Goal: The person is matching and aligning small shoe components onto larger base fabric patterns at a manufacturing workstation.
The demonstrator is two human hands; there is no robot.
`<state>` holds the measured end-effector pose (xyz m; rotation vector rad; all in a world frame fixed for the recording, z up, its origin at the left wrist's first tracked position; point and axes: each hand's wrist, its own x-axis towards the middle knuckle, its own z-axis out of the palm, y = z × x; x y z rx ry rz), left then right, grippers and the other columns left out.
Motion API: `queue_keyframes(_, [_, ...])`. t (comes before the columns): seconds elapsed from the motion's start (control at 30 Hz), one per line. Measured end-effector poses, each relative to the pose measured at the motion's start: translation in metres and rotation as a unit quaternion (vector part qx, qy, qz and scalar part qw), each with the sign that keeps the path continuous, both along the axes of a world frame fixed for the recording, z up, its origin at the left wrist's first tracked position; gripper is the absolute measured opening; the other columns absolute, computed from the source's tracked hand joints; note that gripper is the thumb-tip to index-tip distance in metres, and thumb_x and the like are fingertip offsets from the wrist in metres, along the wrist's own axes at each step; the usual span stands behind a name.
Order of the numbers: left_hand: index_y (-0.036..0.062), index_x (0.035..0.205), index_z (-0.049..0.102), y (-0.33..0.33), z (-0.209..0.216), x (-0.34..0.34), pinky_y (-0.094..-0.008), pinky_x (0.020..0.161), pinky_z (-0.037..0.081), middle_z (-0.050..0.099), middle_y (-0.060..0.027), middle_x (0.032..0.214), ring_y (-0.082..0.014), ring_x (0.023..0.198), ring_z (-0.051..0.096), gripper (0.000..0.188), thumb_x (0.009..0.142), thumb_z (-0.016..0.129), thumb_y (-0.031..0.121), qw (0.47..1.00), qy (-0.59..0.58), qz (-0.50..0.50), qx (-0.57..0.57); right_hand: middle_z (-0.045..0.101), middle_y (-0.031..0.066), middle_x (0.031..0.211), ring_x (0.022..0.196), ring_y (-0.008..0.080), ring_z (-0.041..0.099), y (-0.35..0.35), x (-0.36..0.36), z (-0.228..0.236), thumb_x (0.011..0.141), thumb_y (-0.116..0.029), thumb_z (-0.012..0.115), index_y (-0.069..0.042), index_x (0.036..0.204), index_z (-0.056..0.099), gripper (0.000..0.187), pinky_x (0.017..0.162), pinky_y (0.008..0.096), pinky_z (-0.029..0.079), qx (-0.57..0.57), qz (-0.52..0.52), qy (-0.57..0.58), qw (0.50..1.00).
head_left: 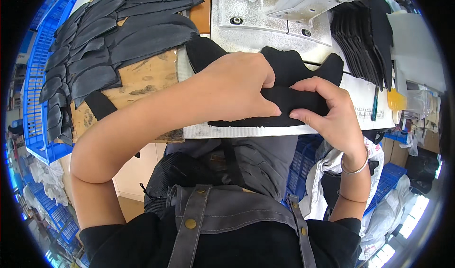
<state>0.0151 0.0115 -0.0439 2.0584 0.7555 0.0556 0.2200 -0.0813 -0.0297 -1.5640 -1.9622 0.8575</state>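
Observation:
A black fabric piece (284, 97) with a wavy, lobed far edge lies across the white machine table, part of it folded over toward me. My left hand (241, 87) reaches over it from the left, its thumb and curled fingers closed on the cloth. Opposite, my right hand (329, 106) pinches the right part of the same piece between thumb and fingers. The two thumb tips come close together near the front edge. Some of the fabric is hidden under my left hand and forearm.
Beyond the fabric stands a white sewing machine (298, 4). Dark grey cut pieces (90, 45) overlap on a worn brown board (151, 73) at left, beside a blue crate (35, 97). A stack of black pieces (355, 35) and a thin teal tool (375, 102) lie right.

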Motion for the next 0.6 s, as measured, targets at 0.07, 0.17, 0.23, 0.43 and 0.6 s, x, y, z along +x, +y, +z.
queue_keyframes(0.07, [-0.0052, 0.065, 0.046, 0.0001, 0.0018, 0.0002, -0.0378, 0.05, 0.031, 0.033, -0.0125, 0.055, -0.0212, 0.052, 0.033, 0.048, 0.072, 0.077, 0.031, 1.0, 0.007, -0.001, 0.0, 0.067, 0.0131, 0.094, 0.085, 0.0278, 0.065, -0.0001, -0.001, 0.0002, 0.07, -0.003, 0.077, 0.001, 0.1, 0.063, 0.034, 0.076, 0.0329, 0.051, 0.004, 0.002, -0.003, 1.0])
queue_keyframes(0.17, [-0.0056, 0.066, 0.048, -0.0013, -0.001, -0.001, -0.038, 0.05, 0.031, 0.033, -0.0126, 0.055, -0.022, 0.052, 0.033, 0.046, 0.071, 0.077, 0.03, 1.0, -0.006, 0.001, 0.022, 0.067, 0.0136, 0.095, 0.087, 0.0286, 0.066, -0.0003, -0.0014, 0.0001, 0.071, -0.003, 0.077, 0.001, 0.101, 0.063, 0.034, 0.077, 0.0334, 0.051, 0.008, 0.005, -0.008, 1.0])
queue_keyframes(0.23, [-0.0056, 0.066, 0.048, -0.0022, -0.0034, -0.0018, -0.0381, 0.05, 0.031, 0.033, -0.0125, 0.055, -0.0225, 0.052, 0.032, 0.046, 0.071, 0.077, 0.03, 0.999, -0.025, 0.003, 0.044, 0.067, 0.0137, 0.095, 0.087, 0.0287, 0.066, -0.0002, -0.0015, 0.0004, 0.071, -0.003, 0.077, 0.001, 0.101, 0.063, 0.034, 0.077, 0.0335, 0.051, 0.009, 0.005, -0.009, 1.0])
queue_keyframes(0.43, [-0.0062, 0.067, 0.048, -0.0023, -0.0017, -0.0015, -0.0382, 0.051, 0.032, 0.034, -0.0134, 0.055, -0.023, 0.052, 0.033, 0.045, 0.072, 0.077, 0.028, 0.998, -0.028, 0.0, 0.057, 0.067, 0.014, 0.095, 0.087, 0.0296, 0.066, 0.001, -0.0004, 0.0012, 0.071, -0.003, 0.077, 0.001, 0.101, 0.062, 0.033, 0.077, 0.0338, 0.051, 0.007, 0.01, -0.011, 1.0])
queue_keyframes(0.6, [-0.0066, 0.069, 0.05, -0.0043, -0.003, -0.0034, -0.0379, 0.053, 0.034, 0.037, -0.0142, 0.057, -0.0243, 0.053, 0.036, 0.045, 0.071, 0.077, 0.029, 0.997, -0.048, 0.0, 0.066, 0.067, 0.0143, 0.096, 0.089, 0.0311, 0.066, 0.0021, -0.0001, 0.0004, 0.07, -0.005, 0.078, 0.0, 0.101, 0.063, 0.035, 0.077, 0.0342, 0.051, 0.017, 0.028, -0.03, 0.999])
